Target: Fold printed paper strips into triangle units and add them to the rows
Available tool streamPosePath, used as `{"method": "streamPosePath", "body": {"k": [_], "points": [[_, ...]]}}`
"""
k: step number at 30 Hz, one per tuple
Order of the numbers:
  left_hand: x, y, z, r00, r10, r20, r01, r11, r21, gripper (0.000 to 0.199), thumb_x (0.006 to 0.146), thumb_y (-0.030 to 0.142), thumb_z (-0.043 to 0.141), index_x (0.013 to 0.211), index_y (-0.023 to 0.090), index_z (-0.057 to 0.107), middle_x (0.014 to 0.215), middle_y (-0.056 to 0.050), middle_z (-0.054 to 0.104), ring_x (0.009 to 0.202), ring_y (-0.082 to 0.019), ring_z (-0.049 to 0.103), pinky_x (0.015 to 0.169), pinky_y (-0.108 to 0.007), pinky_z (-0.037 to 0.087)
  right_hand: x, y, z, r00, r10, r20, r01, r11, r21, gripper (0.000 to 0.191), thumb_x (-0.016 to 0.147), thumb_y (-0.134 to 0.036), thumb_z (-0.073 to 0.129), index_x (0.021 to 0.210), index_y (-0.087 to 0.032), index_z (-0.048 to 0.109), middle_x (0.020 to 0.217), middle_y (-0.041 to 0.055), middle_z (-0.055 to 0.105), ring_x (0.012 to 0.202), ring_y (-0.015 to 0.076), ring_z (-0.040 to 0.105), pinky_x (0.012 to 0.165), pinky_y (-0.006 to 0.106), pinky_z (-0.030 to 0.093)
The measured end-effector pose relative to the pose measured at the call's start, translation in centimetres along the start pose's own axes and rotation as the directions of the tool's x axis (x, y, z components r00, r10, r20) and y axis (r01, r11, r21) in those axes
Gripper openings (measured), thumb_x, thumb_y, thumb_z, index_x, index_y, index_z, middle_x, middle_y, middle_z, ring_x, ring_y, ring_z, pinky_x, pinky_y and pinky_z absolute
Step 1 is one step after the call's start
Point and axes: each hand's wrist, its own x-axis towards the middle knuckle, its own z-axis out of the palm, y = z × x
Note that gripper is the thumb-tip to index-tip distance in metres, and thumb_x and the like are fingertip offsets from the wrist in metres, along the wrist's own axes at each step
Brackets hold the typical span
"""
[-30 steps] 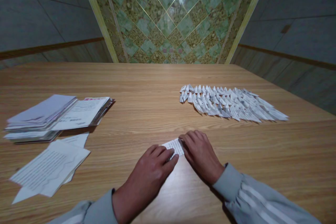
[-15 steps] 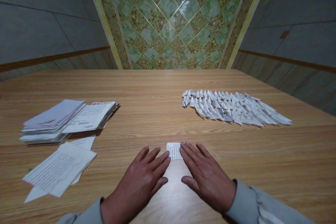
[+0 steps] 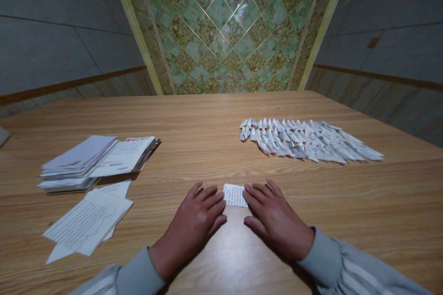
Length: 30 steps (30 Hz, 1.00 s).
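A small folded piece of printed paper [image 3: 236,195] lies flat on the wooden table, between my two hands. My left hand [image 3: 198,214] is palm down with its fingers stretched out, the fingertips at the paper's left edge. On the other side, the fingertips of my right hand [image 3: 275,216] rest on the paper's right edge and cover part of it. Both thumbs are apart from the fingers, pointing inward below the paper. Neither hand grips anything.
Rows of folded paper pieces [image 3: 304,140] with pointed tips stand at the back right. A stack of papers and booklets [image 3: 79,159] sits on the left, with loose printed sheets [image 3: 88,221] in front. The wooden table [image 3: 194,124] reaches towards a tiled wall [image 3: 224,32].
My left hand, the small folded paper and my right hand have shifted slightly to the right in view. The paper is turned a little. The camera view has also shifted slightly.
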Motion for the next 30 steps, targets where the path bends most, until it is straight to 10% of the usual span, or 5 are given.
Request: {"method": "streamPosePath", "body": {"k": [3,13,21,30], "points": [[2.0,0.2,0.6,0.998,0.015,-0.058,-0.017,0.999,-0.046,0.014,0.092,0.019,0.061,0.103,0.022,0.07,0.119,-0.005,0.072,0.116,-0.028,0.06,0.105,-0.057,0.037,0.7,1.1,-0.6,0.991,0.076,-0.114,-0.064,0.992,0.107,0.024,0.099,-0.022,0.048,0.107,-0.018,0.07,0.09,0.0075,0.073,0.088,0.0212,0.061,0.092,0.042,0.043],[3.0,-0.3,1.7,0.992,0.127,0.017,-0.118,0.959,-0.257,0.059,0.094,0.023,0.056,0.148,0.021,0.032,0.139,-0.014,0.056,0.134,-0.026,0.046,0.115,-0.061,0.024,0.5,1.6,0.3,0.944,0.238,-0.231,-0.153,0.931,0.332,0.025,0.091,-0.01,0.05,0.103,-0.019,0.07,0.082,0.0047,0.071,0.081,0.0206,0.061,0.074,0.034,0.046],[2.9,0.0,1.2,0.967,0.193,-0.168,-0.236,0.929,-0.286,0.023,0.095,0.009,0.049,0.11,0.021,0.061,0.092,-0.003,0.067,0.095,-0.016,0.06,0.117,-0.051,0.02,0.5,0.6,0.3,0.988,0.032,-0.154,0.032,0.917,0.398,0.042,0.087,-0.001,0.042,0.121,-0.019,0.06,0.095,0.0076,0.067,0.091,0.0214,0.055,0.082,0.035,0.045],[2.8,-0.3,1.3,0.989,0.127,-0.078,-0.143,0.953,-0.266,0.013,0.093,0.017,0.052,0.089,0.021,0.064,0.087,-0.004,0.066,0.085,-0.02,0.058,0.091,-0.04,0.043,0.7,1.3,-0.1,0.986,0.128,-0.108,-0.115,0.986,0.121,0.018,0.091,-0.01,0.053,0.095,-0.02,0.068,0.084,0.0044,0.068,0.086,0.0202,0.053,0.088,0.036,0.035]]}}
